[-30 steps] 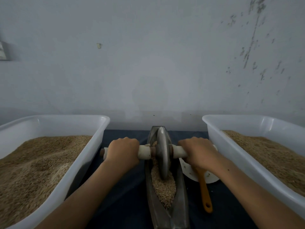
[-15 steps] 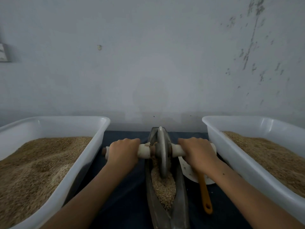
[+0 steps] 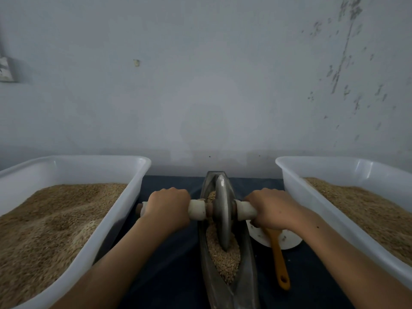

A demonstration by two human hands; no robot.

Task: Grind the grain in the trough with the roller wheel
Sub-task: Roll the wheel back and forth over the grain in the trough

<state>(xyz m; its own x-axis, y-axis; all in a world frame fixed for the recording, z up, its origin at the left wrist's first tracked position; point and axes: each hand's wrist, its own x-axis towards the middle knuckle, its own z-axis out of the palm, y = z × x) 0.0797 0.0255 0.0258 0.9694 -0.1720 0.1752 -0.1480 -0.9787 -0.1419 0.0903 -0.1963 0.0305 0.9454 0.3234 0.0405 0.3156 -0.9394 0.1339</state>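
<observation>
Left hand (image 3: 166,208): I'm gripping the roller wheel's (image 3: 223,210) left handle.
Right hand (image 3: 273,208): I'm gripping its right handle.
Wheel: standing in the trough's (image 3: 247,275) grain (image 3: 225,259).

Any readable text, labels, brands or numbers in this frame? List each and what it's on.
None readable.
White bins, metal trough, roller wheel, orange handle: no print visible.
Object on the wall at left edge: cropped and blurred, cannot tell if it bears text.

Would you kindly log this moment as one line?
hands: left, right grip axle | roller wheel: upright in trough | grain: near end
</observation>
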